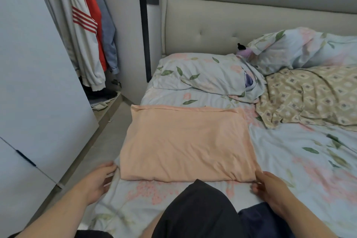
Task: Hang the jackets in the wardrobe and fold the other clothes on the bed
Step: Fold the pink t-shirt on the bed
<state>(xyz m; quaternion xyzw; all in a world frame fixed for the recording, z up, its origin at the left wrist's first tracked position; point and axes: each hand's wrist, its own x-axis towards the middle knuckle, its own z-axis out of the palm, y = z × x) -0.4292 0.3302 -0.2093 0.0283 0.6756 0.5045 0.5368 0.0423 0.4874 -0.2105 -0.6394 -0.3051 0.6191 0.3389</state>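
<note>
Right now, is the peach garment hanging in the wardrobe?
No, the peach garment lies flat on the bed, outside the wardrobe, where a red-striped white jacket hangs.

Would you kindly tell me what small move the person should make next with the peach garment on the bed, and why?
Probably pinch the two near corners and fold the near edge over to the far edge. The peach garment lies flat as a wide rectangle on the bed, and the left hand and right hand sit at those corners, though their grip is unclear.
</note>
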